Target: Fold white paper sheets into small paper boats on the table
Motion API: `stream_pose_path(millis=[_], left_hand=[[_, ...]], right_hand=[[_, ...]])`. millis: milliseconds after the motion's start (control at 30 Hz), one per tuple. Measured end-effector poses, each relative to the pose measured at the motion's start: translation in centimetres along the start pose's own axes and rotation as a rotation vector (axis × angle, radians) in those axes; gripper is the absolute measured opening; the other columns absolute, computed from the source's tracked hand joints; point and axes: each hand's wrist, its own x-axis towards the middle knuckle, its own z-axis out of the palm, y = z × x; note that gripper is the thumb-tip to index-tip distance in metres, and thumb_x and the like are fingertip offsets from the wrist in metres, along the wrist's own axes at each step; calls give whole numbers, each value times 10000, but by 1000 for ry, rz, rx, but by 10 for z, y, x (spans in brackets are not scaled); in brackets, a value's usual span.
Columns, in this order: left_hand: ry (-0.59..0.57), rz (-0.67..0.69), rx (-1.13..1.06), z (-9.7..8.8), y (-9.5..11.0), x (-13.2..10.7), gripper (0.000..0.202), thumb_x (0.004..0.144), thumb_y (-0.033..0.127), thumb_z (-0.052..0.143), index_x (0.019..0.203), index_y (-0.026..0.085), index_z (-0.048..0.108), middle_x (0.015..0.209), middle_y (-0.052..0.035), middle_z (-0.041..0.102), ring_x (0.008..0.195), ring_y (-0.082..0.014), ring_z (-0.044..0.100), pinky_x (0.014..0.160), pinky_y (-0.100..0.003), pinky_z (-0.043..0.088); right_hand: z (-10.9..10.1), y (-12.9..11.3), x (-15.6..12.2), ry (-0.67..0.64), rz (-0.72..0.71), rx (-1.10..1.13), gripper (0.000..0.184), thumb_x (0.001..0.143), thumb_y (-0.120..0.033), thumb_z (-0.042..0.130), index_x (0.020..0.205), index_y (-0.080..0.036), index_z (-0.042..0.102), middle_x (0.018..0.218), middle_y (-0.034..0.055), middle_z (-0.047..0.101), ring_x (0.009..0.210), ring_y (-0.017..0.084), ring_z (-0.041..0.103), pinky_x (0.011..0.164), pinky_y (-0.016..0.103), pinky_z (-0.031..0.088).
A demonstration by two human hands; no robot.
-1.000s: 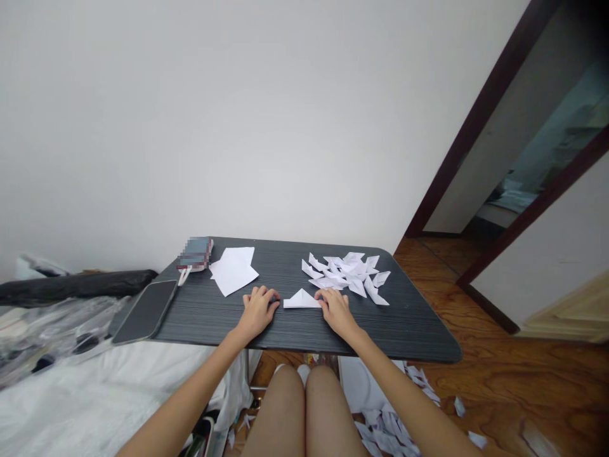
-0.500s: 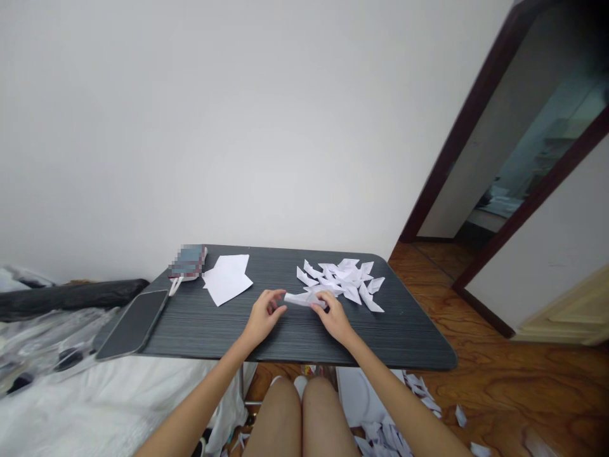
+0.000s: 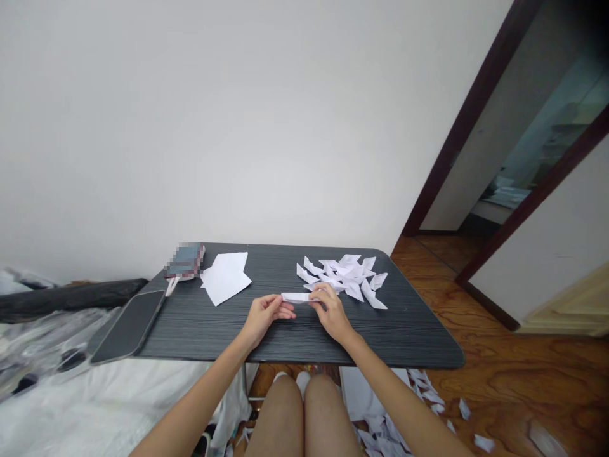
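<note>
A narrow folded strip of white paper (image 3: 295, 297) is stretched between my hands just above the dark table (image 3: 200, 336). My left hand (image 3: 266, 315) pinches its left end between thumb and fingers. At the other end, my right hand (image 3: 330, 312) grips the strip, its fingertips covering that part. Beyond my right hand lies a loose pile of folded white paper pieces (image 3: 349, 273), several with pointed ends. Flat white paper sheets (image 3: 226, 279) overlap one another to the left, beyond my left hand.
On the table's left edge rests a dark tablet-like slab (image 3: 128, 325), with a blurred-out packet (image 3: 185, 260) behind it. A white wall (image 3: 285, 127) borders the far side. More folded papers (image 3: 380, 438) lie on the floor beneath, and white sheeting (image 3: 118, 406) covers the lower left.
My left hand has closed on the left end of the paper, where its fingers were apart before. The strip now looks straighter and narrower between both hands.
</note>
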Motion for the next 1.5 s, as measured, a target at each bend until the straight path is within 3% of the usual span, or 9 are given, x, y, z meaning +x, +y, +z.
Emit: stream_pose_path(millis=[233,333,433,533,633,833,1033,1367,1500], left_hand=[[204,-21,8,-6,-9,5,161,654,221,610,739,87,584,572,-30,638,491,-120,606,525,-205,507],[233,1,27,-9,-11,6,151,651,206,607,746,91,591,553,-14,630,481,-112,600,512,-195,510],[257,8,34,-11,-11,7,156,647,200,601,755,88,591,538,-10,624,476,-118,598,506,-208,512],[249,17,44,-11,-10,7,169,645,205,601,755,78,589,524,-11,619,470,-122,596,493,-207,506],[235,16,54,-10,-10,6,175,644,213,603,751,75,586,532,-16,624,465,-118,596,491,-199,503],[214,21,99,-8,-9,3,213,648,250,606,783,89,573,576,-26,641,489,-139,609,521,-233,515],[87,79,162,-6,-3,-3,270,683,313,583,852,102,568,574,-30,640,517,-166,622,544,-262,515],[56,112,54,-5,1,-10,308,671,284,620,912,92,609,736,-65,674,723,-178,637,731,-269,503],[32,103,45,-4,2,-9,298,674,260,618,925,100,599,735,-60,670,699,-160,634,706,-253,504]], right_hand=[[-1,-5,-4,-57,-55,43,207,714,-60,426,797,-185,570,981,73,421,876,160,502,801,321,393],[-2,-4,-3,-22,90,286,313,709,-105,462,998,-225,491,965,64,471,853,156,524,725,298,434],[-6,-2,-3,-83,263,600,417,739,-184,476,1138,-240,368,841,36,542,682,129,563,602,271,454],[-10,-1,-4,-180,319,741,288,746,-246,504,1028,-192,486,762,32,590,621,132,581,569,273,442],[-11,1,-3,-168,347,776,228,723,-258,552,930,-161,555,706,32,619,601,133,586,549,264,429],[-7,5,-4,-148,424,830,175,706,-283,576,814,-145,574,620,18,618,512,117,577,453,222,400],[-8,6,-5,-153,511,849,127,664,-232,599,749,-140,578,537,-4,599,376,78,510,329,166,295],[-18,-2,0,-76,669,1019,121,616,-202,651,697,-113,640,567,34,624,458,86,556,392,168,342],[-18,-2,-1,-94,664,1023,112,620,-201,649,692,-115,639,563,31,621,447,82,545,387,169,332]])
